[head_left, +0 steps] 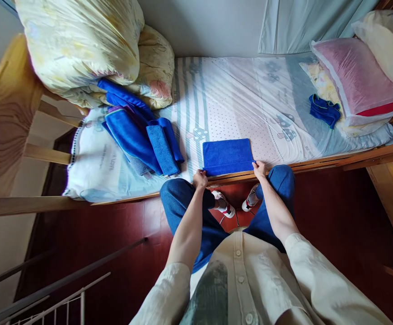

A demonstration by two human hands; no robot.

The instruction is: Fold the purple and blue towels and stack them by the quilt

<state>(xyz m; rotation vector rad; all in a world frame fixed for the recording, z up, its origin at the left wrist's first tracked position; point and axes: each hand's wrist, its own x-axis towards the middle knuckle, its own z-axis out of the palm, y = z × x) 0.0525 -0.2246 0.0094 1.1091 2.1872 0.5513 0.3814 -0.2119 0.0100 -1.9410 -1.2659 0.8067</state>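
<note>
A blue towel (226, 152) lies flat as a rectangle at the bed's front edge, its near side turned over in a narrow fold. My left hand (200, 179) pinches the towel's near left corner. At the near right end of the fold, my right hand (259, 169) is closed on the other corner. Left of the towel, several more blue cloths (130, 135) lie in a loose pile, among them a folded blue towel (162, 150). Apart on the right lies a small crumpled dark blue cloth (324, 110) with a green edge.
The bed (230, 90) has a patterned sheet and a wooden front rail (318, 166). Bagged yellow bedding (81, 40) is heaped at the back left. A pink pillow in clear plastic (366, 74) rests at the right. A metal rack (64, 298) stands at the lower left.
</note>
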